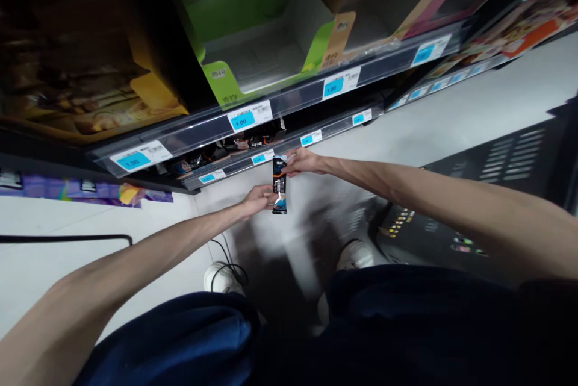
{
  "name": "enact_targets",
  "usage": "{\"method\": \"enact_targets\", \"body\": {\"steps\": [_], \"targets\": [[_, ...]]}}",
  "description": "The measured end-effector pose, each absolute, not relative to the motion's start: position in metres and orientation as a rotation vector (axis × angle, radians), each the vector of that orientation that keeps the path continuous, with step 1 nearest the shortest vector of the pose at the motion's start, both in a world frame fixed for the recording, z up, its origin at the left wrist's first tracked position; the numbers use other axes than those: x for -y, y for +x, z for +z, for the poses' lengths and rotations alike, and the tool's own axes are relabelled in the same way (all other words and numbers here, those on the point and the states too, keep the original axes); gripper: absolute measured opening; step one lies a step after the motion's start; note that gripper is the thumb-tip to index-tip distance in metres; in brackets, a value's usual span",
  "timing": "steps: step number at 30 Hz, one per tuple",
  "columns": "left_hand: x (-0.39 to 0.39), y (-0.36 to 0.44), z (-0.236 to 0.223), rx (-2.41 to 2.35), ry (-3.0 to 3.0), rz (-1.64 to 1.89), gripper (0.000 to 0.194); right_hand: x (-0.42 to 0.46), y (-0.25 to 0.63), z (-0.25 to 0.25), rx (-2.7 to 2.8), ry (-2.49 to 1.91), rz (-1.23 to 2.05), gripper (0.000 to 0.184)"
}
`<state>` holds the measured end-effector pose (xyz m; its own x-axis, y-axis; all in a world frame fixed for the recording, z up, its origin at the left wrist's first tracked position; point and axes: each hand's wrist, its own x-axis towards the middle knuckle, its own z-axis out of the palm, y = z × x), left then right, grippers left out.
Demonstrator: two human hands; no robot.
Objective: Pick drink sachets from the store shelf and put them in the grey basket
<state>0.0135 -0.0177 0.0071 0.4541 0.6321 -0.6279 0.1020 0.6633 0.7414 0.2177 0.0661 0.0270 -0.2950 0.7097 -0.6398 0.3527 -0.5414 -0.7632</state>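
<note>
A small dark snack packet [279, 185] with blue and white print is held upright between both my hands, just in front of the lowest shelf [235, 168]. My left hand [259, 199] pinches its lower end. My right hand [301, 162] grips its upper end. Both arms are stretched forward and down. Similar dark packets [244, 144] lie on the lowest shelf behind the price strip.
Above is a shelf with a green cardboard display box [253, 43], nearly empty, and blue price tags [250, 115]. A yellow box [90, 91] sits left. My white shoes [221, 277] stand on the pale floor. A dark perforated rack [497, 181] lies right.
</note>
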Motion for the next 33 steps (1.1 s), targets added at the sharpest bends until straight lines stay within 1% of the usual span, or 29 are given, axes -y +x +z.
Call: {"method": "enact_targets", "body": {"steps": [3, 5, 8, 10, 18, 22, 27, 33], "targets": [[0.014, 0.012, 0.006, -1.095, 0.818, 0.427, 0.047, -0.058, 0.217, 0.025, 1.34, -1.584, 2.169, 0.051], [0.011, 0.011, 0.007, -1.133, 0.826, 0.424, 0.04, -0.052, 0.217, 0.023, 1.385, -1.534, 2.229, 0.048], [0.008, 0.01, 0.009, -1.179, 0.818, 0.389, 0.028, -0.046, 0.216, 0.02, 1.41, -1.524, 2.211, 0.042], [0.008, 0.011, 0.01, -1.163, 0.802, 0.367, 0.025, -0.043, 0.215, 0.02, 1.415, -1.532, 2.181, 0.038], [0.013, 0.012, 0.016, -1.134, 0.896, 0.286, 0.031, -0.032, 0.208, 0.035, 1.575, -1.574, 2.039, 0.018], [0.016, 0.013, 0.019, -1.17, 0.922, 0.317, 0.03, -0.03, 0.205, 0.041, 1.671, -1.616, 2.002, 0.02], [0.016, 0.013, 0.021, -1.22, 0.876, 0.294, 0.02, -0.03, 0.201, 0.043, 1.63, -1.669, 2.056, 0.027], [0.017, 0.012, 0.018, -1.183, 0.885, 0.27, 0.017, -0.029, 0.197, 0.046, 1.705, -1.711, 1.991, 0.02]]}}
